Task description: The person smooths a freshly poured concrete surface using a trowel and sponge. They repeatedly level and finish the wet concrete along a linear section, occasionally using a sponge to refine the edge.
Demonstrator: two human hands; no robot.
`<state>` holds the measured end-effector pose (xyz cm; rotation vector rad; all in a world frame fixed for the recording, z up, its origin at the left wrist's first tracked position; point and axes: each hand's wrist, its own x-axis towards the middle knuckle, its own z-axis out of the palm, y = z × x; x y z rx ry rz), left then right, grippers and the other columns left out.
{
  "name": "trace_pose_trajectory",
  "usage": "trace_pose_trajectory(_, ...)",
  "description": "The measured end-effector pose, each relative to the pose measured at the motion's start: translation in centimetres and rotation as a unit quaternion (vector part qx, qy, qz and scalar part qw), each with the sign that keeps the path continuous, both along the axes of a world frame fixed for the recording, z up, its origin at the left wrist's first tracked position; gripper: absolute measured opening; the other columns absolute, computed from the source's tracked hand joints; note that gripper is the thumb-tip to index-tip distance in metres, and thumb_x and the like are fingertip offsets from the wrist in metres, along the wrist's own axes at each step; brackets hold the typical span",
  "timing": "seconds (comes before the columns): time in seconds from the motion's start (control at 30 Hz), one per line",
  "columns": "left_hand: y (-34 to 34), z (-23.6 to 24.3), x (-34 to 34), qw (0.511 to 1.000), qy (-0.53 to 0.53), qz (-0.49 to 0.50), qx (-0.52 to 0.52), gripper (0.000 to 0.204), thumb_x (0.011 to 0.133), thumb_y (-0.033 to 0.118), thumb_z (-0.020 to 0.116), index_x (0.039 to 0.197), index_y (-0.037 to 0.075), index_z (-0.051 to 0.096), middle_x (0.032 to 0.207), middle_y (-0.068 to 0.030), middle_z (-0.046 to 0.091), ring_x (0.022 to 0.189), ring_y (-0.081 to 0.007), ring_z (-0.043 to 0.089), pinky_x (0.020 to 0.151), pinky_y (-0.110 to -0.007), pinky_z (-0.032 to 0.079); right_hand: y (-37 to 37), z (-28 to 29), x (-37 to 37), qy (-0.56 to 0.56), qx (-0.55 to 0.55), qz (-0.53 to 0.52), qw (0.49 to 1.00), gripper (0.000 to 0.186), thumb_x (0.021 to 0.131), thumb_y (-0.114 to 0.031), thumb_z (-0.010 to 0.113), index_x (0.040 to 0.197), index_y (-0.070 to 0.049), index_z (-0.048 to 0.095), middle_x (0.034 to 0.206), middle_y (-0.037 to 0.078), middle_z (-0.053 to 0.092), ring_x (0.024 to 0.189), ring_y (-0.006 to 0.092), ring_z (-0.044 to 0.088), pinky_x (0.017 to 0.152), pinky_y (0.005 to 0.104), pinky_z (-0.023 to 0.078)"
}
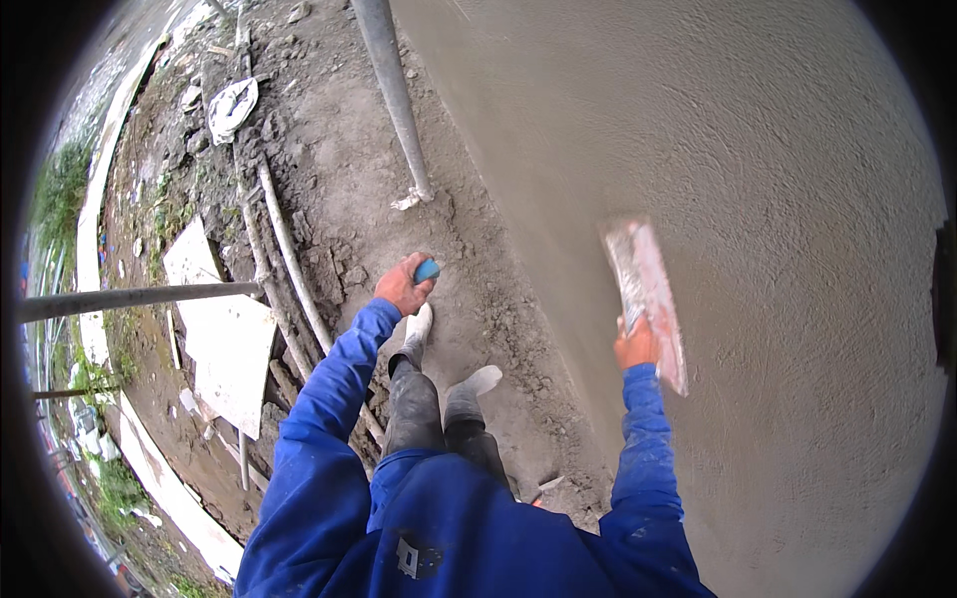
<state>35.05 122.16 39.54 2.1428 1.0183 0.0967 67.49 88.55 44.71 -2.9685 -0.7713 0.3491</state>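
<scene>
Right hand point(635, 344), center-right of frame, closed around the handle of a plastering float point(646, 299) pressed flat on the wet grey wall point(778, 199). Left hand point(404, 286), mid-frame, fist closed on a small blue object point(428, 270) above the dirt ground point(339, 169). Metal pole point(394, 90) top center.

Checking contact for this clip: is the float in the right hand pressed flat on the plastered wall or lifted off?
Flat on it, apparently: the float lies along the wall, right hand at its lower end.
</scene>
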Motion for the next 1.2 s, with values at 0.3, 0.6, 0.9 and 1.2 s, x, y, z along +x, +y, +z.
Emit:
trace_pose_trajectory(0.3,-4.0,-5.2,-39.0,0.909,0.295,0.287,-0.074,0.040,0.075,0.023,0.059,0.111,0.006,0.060,0.100,-0.0233,0.066,0.096,-0.0399,0.064,0.085,-0.045,0.050,-23.4,9.1,-4.7,0.051,-0.339,-0.054,0.938,0.063,0.077,-0.021,0.067,0.134,-0.003,0.048,0.126,0.028,0.057,0.122,0.0427,0.051,0.106,0.0504,0.037)
trace_pose_trajectory(0.6,-3.1,-10.3,-21.7,0.975,0.174,0.117,-0.074,0.047,0.076,0.024,0.065,0.118,0.003,0.058,0.105,-0.0243,0.065,0.099,-0.0383,0.064,0.088,-0.041,0.050,2.5,11.1,0.1,-0.056,0.320,0.048,0.944,0.032,0.095,-0.025,0.061,0.111,0.002,0.062,0.094,0.018,0.070,0.078,0.0276,0.068,0.071,0.0369,0.053)
trace_pose_trajectory(0.9,2.7,-12.8,-12.3,0.996,0.027,0.068,-0.050,0.041,0.079,0.020,0.064,0.117,0.005,0.059,0.098,-0.0206,0.066,0.091,-0.0315,0.066,0.081,-0.041,0.050,-25.4,-12.8,-2.5,0.100,-0.291,-0.104,0.946,0.042,0.077,-0.014,0.062,0.118,-0.007,0.056,0.107,0.024,0.066,0.101,0.0404,0.064,0.088,0.0521,0.049)
trace_pose_trajectory(1.2,-3.9,-13.4,-34.7,0.944,0.286,0.149,-0.066,0.050,0.071,0.019,0.065,0.119,0.004,0.058,0.107,-0.0234,0.065,0.102,-0.0378,0.064,0.089,-0.043,0.050,-21.3,19.1,-4.0,-0.156,0.022,0.024,0.987,0.030,0.081,-0.011,0.070,0.107,0.002,0.063,0.093,0.019,0.070,0.081,0.0360,0.068,0.071,0.0425,0.053)
